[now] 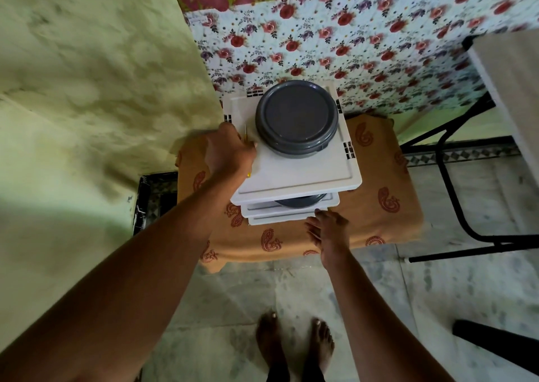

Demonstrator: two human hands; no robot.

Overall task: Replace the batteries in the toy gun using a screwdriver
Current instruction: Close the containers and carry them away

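At the left edge of a white rack (291, 174) on a draped stool (379, 221), the left hand (230, 148) grasps a yellow screwdriver (246, 134), apparently fetching it, while the right hand (328, 227), fingers (313, 231) relaxed, reaches a lower shelf, perhaps steadying; no toy gun shows.

This is a lived-in room of a home: a pale green painted wall (87, 90) meets a rose-printed floral sheet (379, 46), and a stone-patterned tiled floor (233, 294) is edged with a decorated skirting strip (466, 154). A person stands on it in bare feet (294, 343). A low stand draped in an orange paisley cloth (379, 206) carries, toward its back left corner, a stack of white plastic trays (291, 174) topped by a grey round lidded container (296, 118), with a black metal-framed table (449, 177) just to the right.
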